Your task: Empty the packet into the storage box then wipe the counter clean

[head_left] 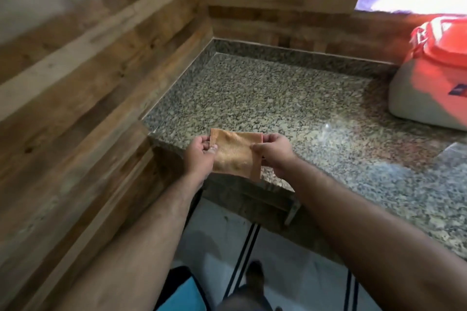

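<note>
Orange cloth [235,153] being held taut over the granite counter [278,98] edge, left hand [199,154] and right hand [274,150] pinching opposite sides, storage box [429,78], seemingly lidded, sitting far right.

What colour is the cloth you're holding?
Orange-tan, plain and unpatterned; the cloth is pinched between the left hand and right hand, head view.

- Wood-plank walls [101,63] meet in a corner, banded in light and dark brown.
- A speckled granite tabletop [265,98] fills that corner, with a raised granite lip along the walls.
- Bright daylight comes through a window [414,0] at upper right.
- Pale tiled floor [222,240] shows below the edge.
</note>
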Available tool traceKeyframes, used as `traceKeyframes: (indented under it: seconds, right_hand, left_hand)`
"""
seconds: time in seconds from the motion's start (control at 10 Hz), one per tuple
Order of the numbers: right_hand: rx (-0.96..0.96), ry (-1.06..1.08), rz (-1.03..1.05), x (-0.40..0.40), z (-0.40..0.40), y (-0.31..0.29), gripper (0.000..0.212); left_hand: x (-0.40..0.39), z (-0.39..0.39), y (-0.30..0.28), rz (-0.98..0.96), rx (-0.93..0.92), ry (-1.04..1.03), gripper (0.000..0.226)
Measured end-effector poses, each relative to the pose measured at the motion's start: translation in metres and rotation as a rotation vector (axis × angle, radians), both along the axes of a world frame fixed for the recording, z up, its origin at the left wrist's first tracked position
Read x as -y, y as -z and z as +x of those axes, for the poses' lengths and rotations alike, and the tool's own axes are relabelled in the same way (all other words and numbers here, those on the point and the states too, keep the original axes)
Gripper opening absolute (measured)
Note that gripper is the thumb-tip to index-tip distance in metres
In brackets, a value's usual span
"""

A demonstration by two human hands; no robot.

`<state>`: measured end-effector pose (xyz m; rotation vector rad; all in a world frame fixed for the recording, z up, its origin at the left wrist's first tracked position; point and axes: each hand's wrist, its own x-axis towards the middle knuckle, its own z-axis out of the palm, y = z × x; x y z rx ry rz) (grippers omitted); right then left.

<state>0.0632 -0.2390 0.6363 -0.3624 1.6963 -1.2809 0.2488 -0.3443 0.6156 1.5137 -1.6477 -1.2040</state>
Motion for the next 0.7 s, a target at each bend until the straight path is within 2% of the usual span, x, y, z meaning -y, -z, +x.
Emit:
traceKeyframes:
  seconds: [0.1,0.2,0.3,0.4,0.5,0.6,0.7]
  right_hand:
    - [-0.319,-0.105,0.148,0.027,-0.021,0.005,0.03]
    - [-0.733,-0.435,0.276,0.045,-0.033,0.02,0.054]
    - [-1.19,-0.973,0.412,0.054,-0.035,0.041,0.046]
    - [-1.266,-1.189,0.466,0.054,-0.043,0.052,0.043]
    - [-1.229,-1.192,0.402,0.047,-0.058,0.047,0.047]
    - [-1.194,-1.021,0.387,0.034,-0.084,0.038,0.046]
    - [-1.264,-0.795,0.434,0.026,-0.123,0.021,0.044]
  left_hand:
    - [0.042,-0.024,0.008,-0.141,0.312,0.091,0.049]
    - [0.061,-0.039,0.028,-0.458,0.766,0.496,0.051]
    - [0.061,-0.049,0.055,-0.541,1.042,0.912,0.031]
    - [0.065,-0.051,0.072,-0.577,1.014,0.932,0.028]
    - [0.076,-0.054,0.078,-0.727,0.834,0.904,0.024]
    - [0.083,-0.079,0.068,-0.893,0.632,0.952,0.026]
    - [0.088,-0.133,0.043,-0.976,0.519,0.931,0.033]
